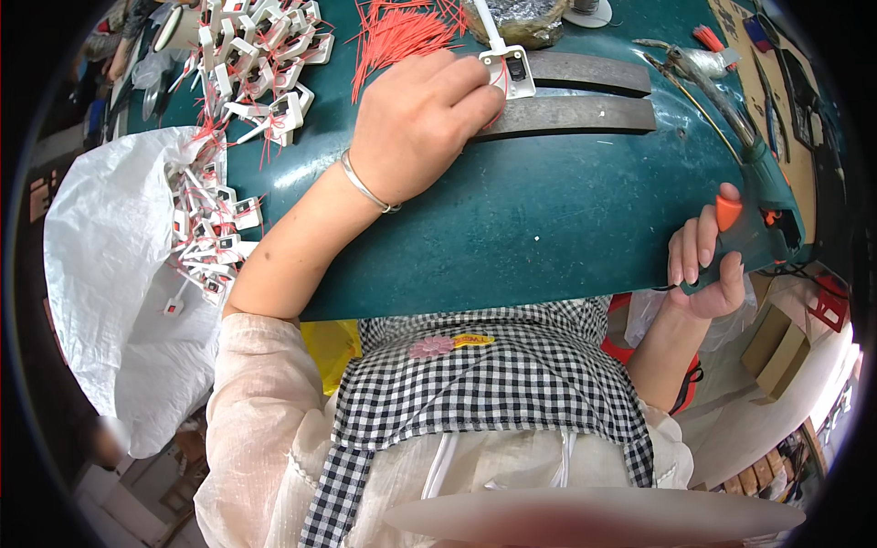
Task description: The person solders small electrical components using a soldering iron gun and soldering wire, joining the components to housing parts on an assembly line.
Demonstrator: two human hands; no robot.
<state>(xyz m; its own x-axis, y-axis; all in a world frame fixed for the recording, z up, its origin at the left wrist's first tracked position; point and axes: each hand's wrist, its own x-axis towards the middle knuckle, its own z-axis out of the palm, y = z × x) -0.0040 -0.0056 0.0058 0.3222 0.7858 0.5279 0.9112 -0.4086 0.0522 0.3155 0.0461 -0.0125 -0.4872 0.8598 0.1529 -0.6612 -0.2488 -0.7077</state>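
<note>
My left hand (425, 119) is closed on a small white plastic housing (521, 82) with a black insert and thin red wires. That housing rests at the left end of two dark grey curved bars (585, 114); a white stem rises from its far side. My fingers hide part of it. At the right table edge, my right hand (703, 256) is wrapped round the handle of a green soldering gun (772, 187) with an orange trigger. The gun's metal tip end points away to the far left, apart from the housing.
Many similar white housings (260, 50) are heaped at the far left, beside loose red wires (397, 36). More spill from a white sack (110, 247) at the left edge. A solder spool (587, 11) stands at the back, and tools (799, 100) lie far right.
</note>
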